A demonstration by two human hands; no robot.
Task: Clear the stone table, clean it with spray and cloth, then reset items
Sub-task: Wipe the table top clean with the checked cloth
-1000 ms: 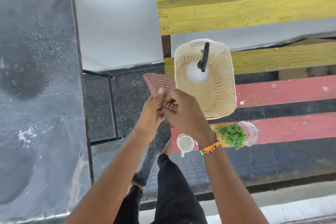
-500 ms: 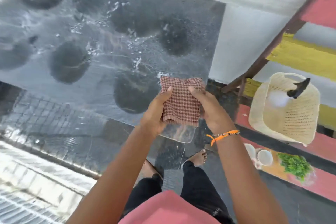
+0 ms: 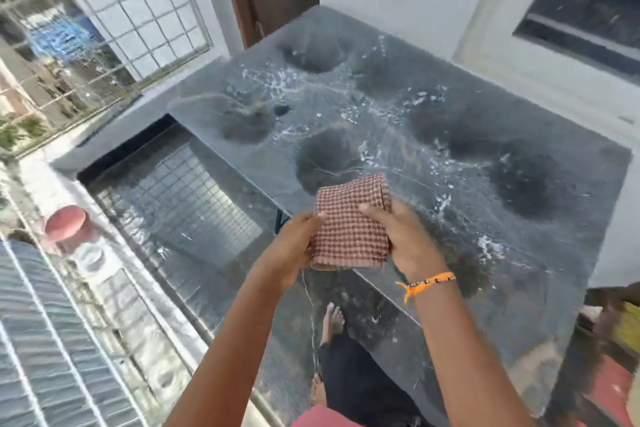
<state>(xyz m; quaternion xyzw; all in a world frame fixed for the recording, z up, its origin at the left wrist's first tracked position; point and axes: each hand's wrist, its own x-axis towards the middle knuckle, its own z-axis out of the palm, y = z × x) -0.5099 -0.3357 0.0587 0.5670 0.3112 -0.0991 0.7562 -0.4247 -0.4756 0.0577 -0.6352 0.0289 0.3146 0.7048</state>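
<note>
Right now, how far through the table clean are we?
Done: the stone table is bare of items and sprayed, with dark wet patches and droplets across it. In hand: the left hand and right hand hold the folded checked cloth over the near edge; the patches look unwiped. Left: wiping, then resetting items, none in view.

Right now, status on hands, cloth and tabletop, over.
Left hand and right hand both gripping folded checked cloth, held above near table edge. Stone table wet with spray patches, unwiped. Nothing on top in the way.
</note>
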